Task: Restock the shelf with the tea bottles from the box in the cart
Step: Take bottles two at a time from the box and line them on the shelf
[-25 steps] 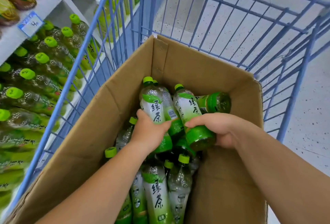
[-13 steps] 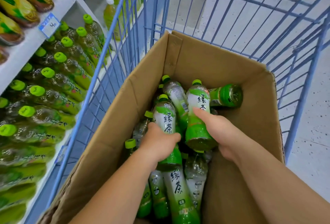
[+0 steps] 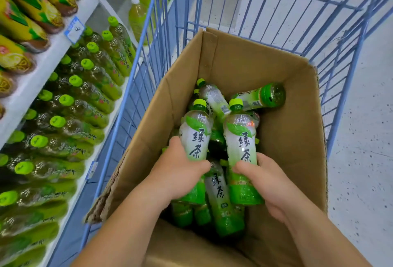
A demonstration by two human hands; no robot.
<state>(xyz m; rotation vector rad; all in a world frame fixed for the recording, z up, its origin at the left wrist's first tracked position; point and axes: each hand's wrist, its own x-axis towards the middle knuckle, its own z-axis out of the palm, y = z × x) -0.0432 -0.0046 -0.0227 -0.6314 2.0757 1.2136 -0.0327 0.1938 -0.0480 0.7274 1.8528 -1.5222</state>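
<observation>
Both hands are pulling stock at once now. Nearest, the left hand [image 3: 180,173] is wrapping its fingers [image 3: 200,165] tight round the middle of one tea bottle [image 3: 196,136]. The right hand [image 3: 261,179] is gripping a second bottle [image 3: 241,139] the same way, just beside it. Both are coming up cap-first, sitting higher than half a second ago, when the right one was only just getting grabbed. More are lying loose in a pile [image 3: 219,198] underneath in the box [image 3: 293,139], which is sitting in the cart [image 3: 265,21]. Further off on the left, the shelf [image 3: 42,68] is showing rows of green caps, so I'm guessing the swing over there is next.
</observation>
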